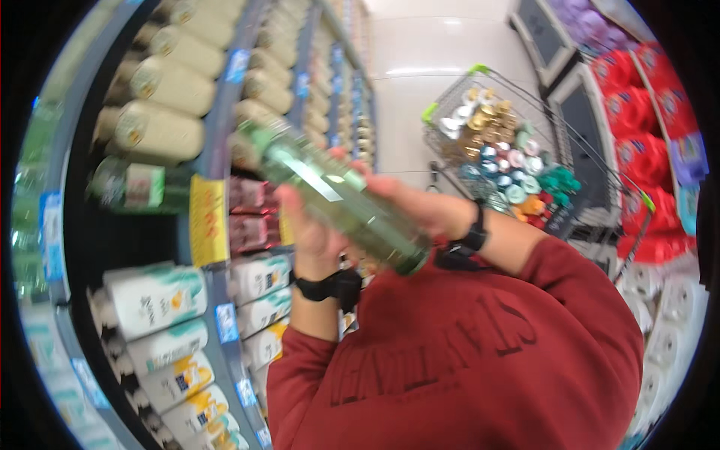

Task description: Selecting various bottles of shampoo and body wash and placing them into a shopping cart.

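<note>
Both my hands hold a green transparent plastic bottle point(349, 197), tilted in front of my chest, its green cap end towards the shelves at the upper left. My left hand point(318, 225) has its palm and thumb against the bottle's lower left side. My right hand point(396, 197) wraps its upper right side, with fingertips showing past the edge. Motion blurs the bottle and the fingers. A similar green bottle point(143, 187) lies sideways in view on the shelf, beside a dark gap and a yellow price tag point(209, 222).
Shelves at left hold cream bottles point(171, 84), red-pink bottles point(253, 232) and white bottles point(157, 298). A wire shopping cart point(444, 104) full of capped bottles stands on the tiled floor point(410, 124). Red containers point(641, 157) and white packs point(669, 337) line the right side.
</note>
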A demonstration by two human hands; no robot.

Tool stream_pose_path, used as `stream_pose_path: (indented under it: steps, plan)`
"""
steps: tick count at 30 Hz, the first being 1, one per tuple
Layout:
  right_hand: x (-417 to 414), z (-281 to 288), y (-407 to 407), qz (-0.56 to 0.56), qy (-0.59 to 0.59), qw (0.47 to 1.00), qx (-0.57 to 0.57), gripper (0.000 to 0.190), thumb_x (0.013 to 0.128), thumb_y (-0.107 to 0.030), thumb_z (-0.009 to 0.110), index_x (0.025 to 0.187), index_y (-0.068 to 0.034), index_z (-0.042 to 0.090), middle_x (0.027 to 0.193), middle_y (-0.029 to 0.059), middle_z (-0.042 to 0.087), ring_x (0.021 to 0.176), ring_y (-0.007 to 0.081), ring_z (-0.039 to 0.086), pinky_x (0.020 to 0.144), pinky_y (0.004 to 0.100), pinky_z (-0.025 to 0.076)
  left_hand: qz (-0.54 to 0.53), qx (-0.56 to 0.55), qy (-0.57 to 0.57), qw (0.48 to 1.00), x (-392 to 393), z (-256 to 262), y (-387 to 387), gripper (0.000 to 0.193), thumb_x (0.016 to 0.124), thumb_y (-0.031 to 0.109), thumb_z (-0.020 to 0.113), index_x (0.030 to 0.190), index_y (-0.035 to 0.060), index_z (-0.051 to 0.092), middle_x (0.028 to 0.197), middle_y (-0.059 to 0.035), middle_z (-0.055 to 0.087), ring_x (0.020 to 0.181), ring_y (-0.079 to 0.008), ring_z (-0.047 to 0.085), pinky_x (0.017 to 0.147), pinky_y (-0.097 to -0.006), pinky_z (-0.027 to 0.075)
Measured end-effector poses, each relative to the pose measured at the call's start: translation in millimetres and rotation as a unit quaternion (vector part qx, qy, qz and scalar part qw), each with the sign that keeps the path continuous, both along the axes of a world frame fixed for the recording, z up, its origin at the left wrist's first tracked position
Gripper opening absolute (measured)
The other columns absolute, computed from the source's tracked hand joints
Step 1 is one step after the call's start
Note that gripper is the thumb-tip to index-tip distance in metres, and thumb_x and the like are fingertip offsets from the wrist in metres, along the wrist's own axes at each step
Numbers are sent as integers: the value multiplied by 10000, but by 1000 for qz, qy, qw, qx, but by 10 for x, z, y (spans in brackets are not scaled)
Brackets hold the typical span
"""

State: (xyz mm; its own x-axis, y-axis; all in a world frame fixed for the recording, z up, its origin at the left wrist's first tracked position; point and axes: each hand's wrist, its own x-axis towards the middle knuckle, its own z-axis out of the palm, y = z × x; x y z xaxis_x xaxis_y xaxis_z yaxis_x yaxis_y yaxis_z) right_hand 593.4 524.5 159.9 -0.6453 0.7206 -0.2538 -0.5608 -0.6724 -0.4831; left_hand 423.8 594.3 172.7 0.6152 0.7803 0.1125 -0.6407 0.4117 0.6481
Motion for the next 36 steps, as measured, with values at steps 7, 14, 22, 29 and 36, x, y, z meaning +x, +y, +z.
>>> stream_pose_path:
  steps: [7, 14, 22, 29, 36]
  plan:
    - [145, 4, -39, -237, -454, 785, 349, 769, 897, -240, 825, 1499, 36, 434, 1279, 142, 673, 1159, 197, 642, 976, 339, 524, 229, 63, 184, 954, 118, 148, 81, 539, 973, 120, 757, 1393, 56, 426, 1300, -92, 586, 1161, -179, 593, 1037, -372, 481]
    - [26, -141, -22, -115, 80, 986, 88, 618, 1046, -308, 636, 1531, -8, 397, 1399, 134, 612, 1203, 210, 657, 1037, 362, 553, 0, 43, 99, 994, 10, 7, 94, 987, 890, 557, 776, 1595, 55, 301, 1582, -243, 430, 1416, -377, 495, 1194, -483, 410]
    - [563, -263, -171, -59, -506, 822, 254, 591, 998, -291, 719, 1472, -27, 483, 1339, 168, 625, 1140, 232, 671, 925, 363, 566, -50, 83, 218, 971, 220, -250, 179, 893, 815, 263, 874, 1511, 31, 366, 1312, -153, 605, 1176, -287, 642, 986, -428, 551]
    - [1016, -304, -751, -265, -373, 865, 205, 724, 955, -236, 776, 1551, -63, 403, 1482, 165, 538, 1243, 242, 634, 1018, 375, 542, 40, 419, 436, 796, 680, -353, -31, 990, 680, 210, 956, 1454, 9, 372, 1252, -172, 626, 1161, -289, 633, 971, -418, 518]
    - [925, -487, -788, -358, -490, 778, 163, 855, 821, -277, 895, 1508, -18, 457, 1290, 135, 657, 1174, 203, 621, 996, 343, 516, -40, 623, 453, 637, 1107, -564, -206, 1103, 654, 234, 976, 1527, 37, 332, 1258, -207, 558, 1150, -417, 557, 1025, -476, 460]
